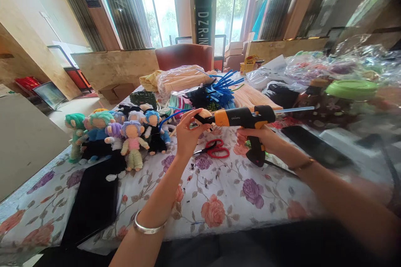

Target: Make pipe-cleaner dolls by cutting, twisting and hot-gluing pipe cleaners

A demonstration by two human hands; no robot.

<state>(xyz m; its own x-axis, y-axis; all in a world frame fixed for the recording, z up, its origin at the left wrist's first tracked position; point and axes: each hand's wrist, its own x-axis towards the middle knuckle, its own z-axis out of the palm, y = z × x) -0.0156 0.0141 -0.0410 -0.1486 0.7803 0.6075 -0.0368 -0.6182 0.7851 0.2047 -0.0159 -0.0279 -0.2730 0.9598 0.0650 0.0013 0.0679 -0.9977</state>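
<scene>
My right hand (269, 139) is wrapped around the handle of a black and orange glue gun (236, 117). A clear glue stick (296, 109) sticks out of its back end. Raised above the table, my left hand (188, 131) pinches a small peach and black doll part (205, 114) between thumb and fingers. The gun's nozzle is at this part; whether they touch I cannot tell. Red-handled scissors (219, 150) lie on the cloth below. A blue pipe cleaner (167, 117) shows just left of my left hand.
Several finished dolls (134, 142) stand at the left beside a black tablet-like slab (94, 200). Bundles of blue pipe cleaners (224, 87) and peach ones (184, 79) lie behind my hands. To the right are a dark phone (316, 144), a green-lidded jar (351, 89) and plastic bags (313, 64).
</scene>
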